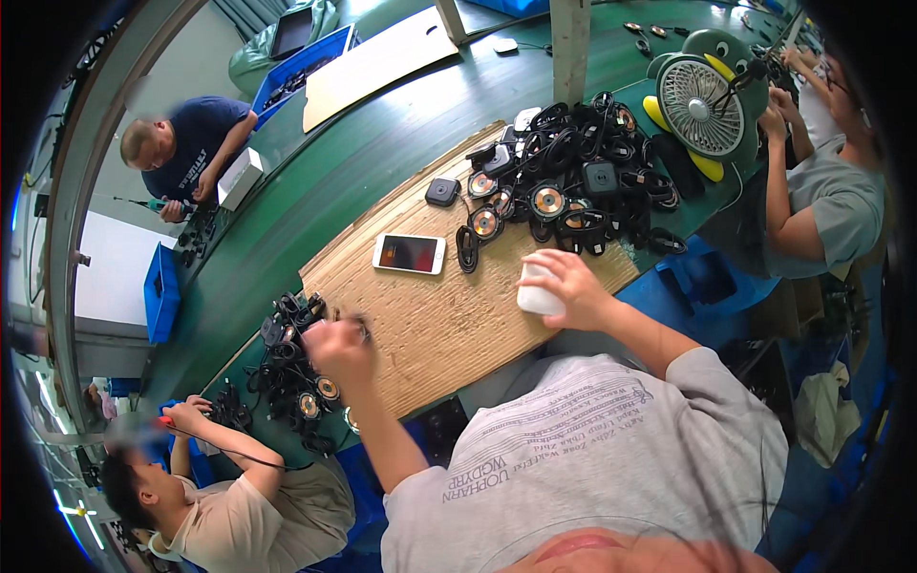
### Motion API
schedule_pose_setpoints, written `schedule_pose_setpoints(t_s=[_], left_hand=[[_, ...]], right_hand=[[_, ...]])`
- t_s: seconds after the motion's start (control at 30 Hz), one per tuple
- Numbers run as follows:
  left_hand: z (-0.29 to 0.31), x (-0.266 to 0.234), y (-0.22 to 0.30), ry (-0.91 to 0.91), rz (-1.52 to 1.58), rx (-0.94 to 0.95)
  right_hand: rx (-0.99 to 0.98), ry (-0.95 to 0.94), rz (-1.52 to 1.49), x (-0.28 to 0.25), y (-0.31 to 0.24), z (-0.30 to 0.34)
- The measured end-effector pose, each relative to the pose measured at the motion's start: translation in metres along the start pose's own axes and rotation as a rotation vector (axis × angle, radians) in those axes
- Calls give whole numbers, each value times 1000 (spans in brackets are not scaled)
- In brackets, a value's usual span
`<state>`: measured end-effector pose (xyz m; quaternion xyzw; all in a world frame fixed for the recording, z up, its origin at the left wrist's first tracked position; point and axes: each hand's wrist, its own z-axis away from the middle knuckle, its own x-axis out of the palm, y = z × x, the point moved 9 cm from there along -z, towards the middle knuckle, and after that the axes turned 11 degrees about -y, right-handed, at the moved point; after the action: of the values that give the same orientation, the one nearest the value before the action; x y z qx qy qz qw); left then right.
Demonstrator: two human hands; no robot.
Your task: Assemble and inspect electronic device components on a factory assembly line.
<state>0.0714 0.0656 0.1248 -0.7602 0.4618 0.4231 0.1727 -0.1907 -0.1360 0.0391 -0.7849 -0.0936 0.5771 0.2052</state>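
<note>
Left hand [336,346]: blurred; fingers curled, pinching a small dark part [362,330] at the tips.
Right hand [564,283]: fingers wrapped around a white block [537,298].
Cardboard sheet [449,325]: under both hands.
Phone [409,253]: just beyond the fingers, flat.
Black coil-and-cable pile [568,186]: farther out past the right fingertips.

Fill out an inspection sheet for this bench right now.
Surface: green bench with a cardboard sheet laid over it.
Job's things: white block; small dark part, blurred.
Clutter: smartphone, large pile of round coil units, smaller pile, penguin-shaped fan.
Hands: right hand grips the white block; left hand raised, blurred, pinching the dark part.
Cables: black leads tangled through both piles.
Surroundings: three other people at the bench; blue bins.
</note>
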Motion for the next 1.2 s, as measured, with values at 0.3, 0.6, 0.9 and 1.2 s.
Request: schedule_pose_setpoints(t_s=[0.3, 0.6, 0.9, 1.2], left_hand=[[59, -47, -163, 183, -469, -489], [35, 4, -11, 79, 510, -236], [28, 106, 148, -587, 1954, -331], [54, 138, 129, -354, 2017, -642]], right_hand=[[47, 55, 11, -1, -2, -55], [-7, 72, -6, -10, 6, -147], [43, 328, -1508, -34, -22, -88], [223, 220, -125, -35, -19, -16]])
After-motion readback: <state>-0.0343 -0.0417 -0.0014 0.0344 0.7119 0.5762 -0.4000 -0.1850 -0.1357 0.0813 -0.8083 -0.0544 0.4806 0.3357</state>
